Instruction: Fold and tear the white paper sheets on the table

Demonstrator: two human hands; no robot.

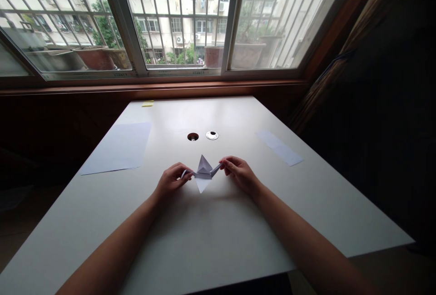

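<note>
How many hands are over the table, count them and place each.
2: the left hand at the folded paper's left end, the right hand at its right end. None seem hidden.

Before the window (233, 22) stands the counter (211, 240), with the paper figure (203, 175) between the left hand (171, 180) and the right hand (241, 172), a sheet (117, 147) to the left, a strip (281, 148) to the right, a hole (192, 137) and cap (210, 137) (just right of the hole) behind, and a slip (147, 103) near the far left corner.

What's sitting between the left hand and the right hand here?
In the head view, a folded paper figure spans the gap, one narrow end held by the left hand, the other by the right hand.
</note>
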